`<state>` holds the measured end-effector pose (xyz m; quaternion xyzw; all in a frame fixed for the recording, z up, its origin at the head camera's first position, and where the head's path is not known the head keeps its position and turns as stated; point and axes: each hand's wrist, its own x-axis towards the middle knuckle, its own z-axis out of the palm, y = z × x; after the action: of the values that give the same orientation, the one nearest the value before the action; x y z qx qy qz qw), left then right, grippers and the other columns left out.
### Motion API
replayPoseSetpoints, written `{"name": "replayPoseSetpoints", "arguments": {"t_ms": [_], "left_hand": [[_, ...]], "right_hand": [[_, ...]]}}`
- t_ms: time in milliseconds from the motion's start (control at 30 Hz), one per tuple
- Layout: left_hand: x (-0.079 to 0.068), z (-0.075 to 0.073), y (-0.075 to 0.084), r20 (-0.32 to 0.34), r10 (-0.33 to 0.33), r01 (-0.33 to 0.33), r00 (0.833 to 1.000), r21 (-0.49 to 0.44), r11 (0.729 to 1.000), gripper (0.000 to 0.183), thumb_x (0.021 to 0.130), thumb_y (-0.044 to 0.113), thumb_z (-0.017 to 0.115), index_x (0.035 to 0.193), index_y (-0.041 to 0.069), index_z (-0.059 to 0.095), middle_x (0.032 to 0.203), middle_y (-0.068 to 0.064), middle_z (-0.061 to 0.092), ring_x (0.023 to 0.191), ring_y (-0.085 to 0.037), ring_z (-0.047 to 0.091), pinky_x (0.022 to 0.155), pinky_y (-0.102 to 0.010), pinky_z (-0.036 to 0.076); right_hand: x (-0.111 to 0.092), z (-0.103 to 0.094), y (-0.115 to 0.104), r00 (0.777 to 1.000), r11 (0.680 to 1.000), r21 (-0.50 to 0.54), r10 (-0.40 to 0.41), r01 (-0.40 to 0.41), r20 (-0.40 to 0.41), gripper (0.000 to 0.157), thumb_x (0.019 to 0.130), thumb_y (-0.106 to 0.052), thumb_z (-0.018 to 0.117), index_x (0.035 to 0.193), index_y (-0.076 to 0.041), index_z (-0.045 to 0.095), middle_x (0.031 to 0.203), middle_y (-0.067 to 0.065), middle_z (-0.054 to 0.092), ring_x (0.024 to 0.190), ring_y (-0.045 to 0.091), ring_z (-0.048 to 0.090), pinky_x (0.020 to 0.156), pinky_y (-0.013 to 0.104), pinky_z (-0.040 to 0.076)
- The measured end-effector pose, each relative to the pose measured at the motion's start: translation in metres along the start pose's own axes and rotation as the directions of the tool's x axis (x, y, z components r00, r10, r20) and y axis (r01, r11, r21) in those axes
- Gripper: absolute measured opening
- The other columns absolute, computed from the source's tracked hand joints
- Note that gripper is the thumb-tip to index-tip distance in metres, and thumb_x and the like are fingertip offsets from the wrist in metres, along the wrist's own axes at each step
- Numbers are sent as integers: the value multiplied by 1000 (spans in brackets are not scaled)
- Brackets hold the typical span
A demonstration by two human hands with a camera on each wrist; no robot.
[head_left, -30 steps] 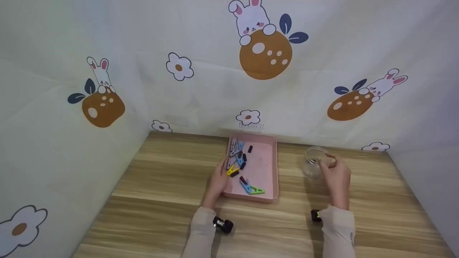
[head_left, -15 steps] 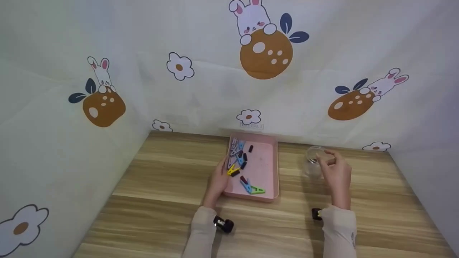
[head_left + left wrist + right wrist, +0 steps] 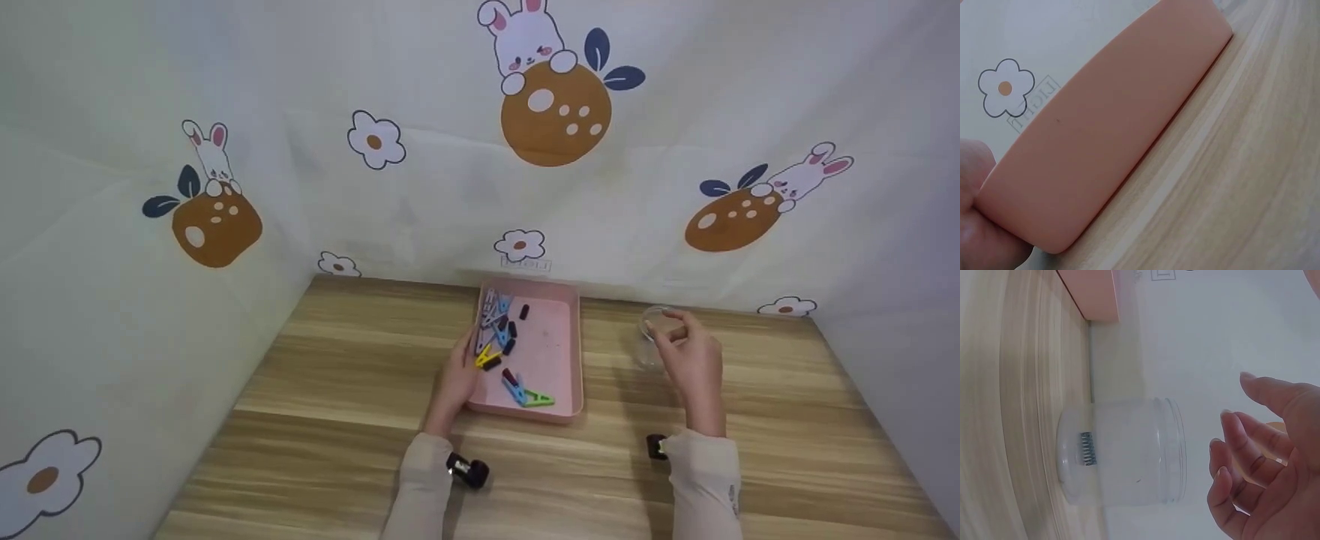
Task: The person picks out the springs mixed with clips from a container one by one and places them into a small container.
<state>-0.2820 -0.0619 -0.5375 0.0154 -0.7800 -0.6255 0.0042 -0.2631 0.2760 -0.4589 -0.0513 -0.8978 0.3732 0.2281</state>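
My left hand (image 3: 456,375) holds the left wall of a pink rectangular tray (image 3: 551,360); in the left wrist view it grips the tray's near corner. Inside the tray lie a yellow clothespin (image 3: 487,355), a blue one (image 3: 514,388), a green one (image 3: 538,398), more blue and grey pins, and several short black pieces (image 3: 524,311). My right hand (image 3: 694,364) hovers at the mouth of a clear jar (image 3: 1129,455), its fingers loosely bent and apart, with nothing between them in the right wrist view. At the jar's bottom lies a small dark coil spring (image 3: 1088,449).
The wood-grain table (image 3: 360,375) carries the tray near its back edge, with the jar to its right. A pale cloth backdrop (image 3: 420,195) with rabbits and flowers rises behind and on both sides. Each wrist wears a small black camera (image 3: 469,471).
My right hand has shifted slightly left over the jar's mouth. A dark bit seen near its fingertips a second ago no longer shows there. My left hand and the tray have stayed put.
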Motion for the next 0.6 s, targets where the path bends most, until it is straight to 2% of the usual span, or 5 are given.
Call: {"name": "replayPoseSetpoints", "arguments": {"t_ms": [200, 367, 600], "left_hand": [[1, 1, -1, -10, -1, 1, 1000, 20, 1000, 49, 115, 13, 36, 163, 8, 38, 167, -20, 38, 156, -40, 33, 128, -55, 26], [1, 0, -2, -13, -7, 7, 1000, 37, 999, 49, 115, 14, 36, 164, 10, 38, 167, -19, 40, 155, -39, 35, 127, -55, 27], [0, 0, 0, -31, 5, -3, 999, 72, 997, 50, 113, 9, 39, 163, 8, 40, 165, -21, 41, 154, -41, 35, 127, -56, 27]], "right_hand": [[0, 2, -2, 1000, 1000, -7, -5, 6, 18, 41, 101, -29, 74, 132, -3, 70, 88, 18, 75, 66, 18, 64, 55, 26, 46], [0, 3, -3, 999, 1000, -9, -16, 17, 36, 39, 101, -27, 73, 132, -3, 69, 90, 19, 75, 71, 23, 67, 56, 25, 47], [-1, 1, -5, 997, 999, 5, -38, 38, 74, 39, 102, -26, 72, 134, -5, 68, 92, 17, 74, 73, 25, 70, 63, 29, 53]]}}
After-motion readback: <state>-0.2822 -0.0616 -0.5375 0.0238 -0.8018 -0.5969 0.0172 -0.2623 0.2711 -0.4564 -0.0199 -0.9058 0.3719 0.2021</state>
